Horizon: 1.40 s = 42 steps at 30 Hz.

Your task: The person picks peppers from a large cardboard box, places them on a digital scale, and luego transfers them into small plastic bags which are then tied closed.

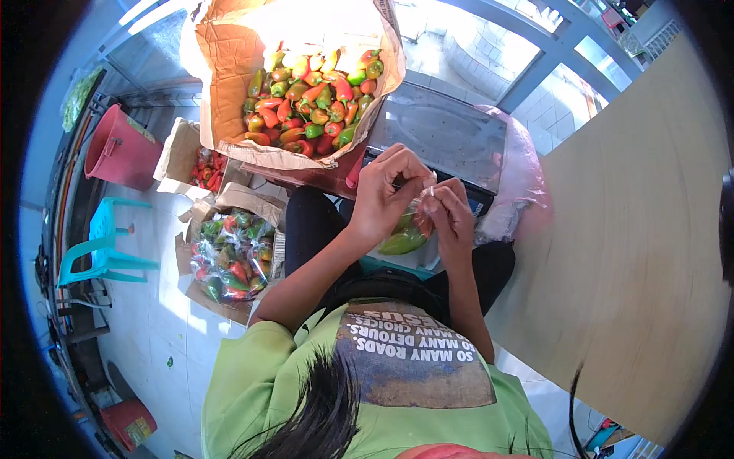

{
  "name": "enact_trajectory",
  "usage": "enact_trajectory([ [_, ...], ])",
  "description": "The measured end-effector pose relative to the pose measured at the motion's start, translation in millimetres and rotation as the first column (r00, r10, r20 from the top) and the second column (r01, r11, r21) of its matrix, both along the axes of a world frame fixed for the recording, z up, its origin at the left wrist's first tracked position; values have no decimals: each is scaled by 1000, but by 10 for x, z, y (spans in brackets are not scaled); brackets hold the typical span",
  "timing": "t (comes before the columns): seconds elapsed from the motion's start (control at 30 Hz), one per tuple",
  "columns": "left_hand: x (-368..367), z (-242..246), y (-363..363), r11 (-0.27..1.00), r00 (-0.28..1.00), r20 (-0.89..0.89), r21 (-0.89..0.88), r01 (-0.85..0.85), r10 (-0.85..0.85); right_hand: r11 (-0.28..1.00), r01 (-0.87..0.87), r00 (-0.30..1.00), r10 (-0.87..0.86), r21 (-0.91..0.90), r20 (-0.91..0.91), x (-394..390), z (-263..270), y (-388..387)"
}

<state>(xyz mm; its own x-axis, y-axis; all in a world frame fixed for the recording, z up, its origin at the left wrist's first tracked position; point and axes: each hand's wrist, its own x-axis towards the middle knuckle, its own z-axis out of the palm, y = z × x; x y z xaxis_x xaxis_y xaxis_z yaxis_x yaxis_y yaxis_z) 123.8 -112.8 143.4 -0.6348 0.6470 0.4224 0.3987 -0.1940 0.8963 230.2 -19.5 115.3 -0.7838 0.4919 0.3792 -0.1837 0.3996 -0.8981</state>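
Note:
A clear plastic bag point(408, 232) of green and red peppers hangs between my knees. Its gathered neck is pinched at the top by my left hand point(391, 186), while my right hand point(450, 213) grips the neck just beside it. The two hands nearly touch, and my fingers hide most of the bag's upper end. Beyond them, a large open cardboard box point(229, 86) holds many loose red, green and orange peppers point(309, 103). A weighing scale point(438, 129) with a broad flat top, partly behind my hands, stands to the right of that box.
At left, another carton point(266, 201) holds several bagged peppers point(232, 255). Behind it is a small box point(178, 152) of red peppers. A red bucket point(123, 149) and a turquoise plastic chair point(106, 246) stand farther left. A wooden tabletop point(619, 241) borders my right, near pink plastic point(530, 166).

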Motion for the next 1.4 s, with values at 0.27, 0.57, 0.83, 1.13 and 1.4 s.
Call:
enact_trajectory([
  [0.27, 49, -378, -192, 932, 934, 58, -67, 355, -352, 938, 98, 990, -57, -334, 131, 160, -2, -118],
  [0.57, 188, -481, -442, 923, 907, 243, -91, 373, -343, 962, 9, 1000, -14, 274, 15, -93, 86, -209],
  [0.83, -108, -604, -1512, 962, 878, 450, -270, -44, 166, 999, -13, 977, 21, -36, 214, 225, 122, 90],
  [1.13, -813, -1576, -3983, -169, 99, -607, -369, -914, 789, 852, 449, 688, -523, 270, 503, 1296, -763, 908],
  [1.4, -481, -2919, -5091, -196, 164, -393, -725, -660, 905, 775, 478, 685, -623, 413, 378, 1192, -1506, 1514],
])
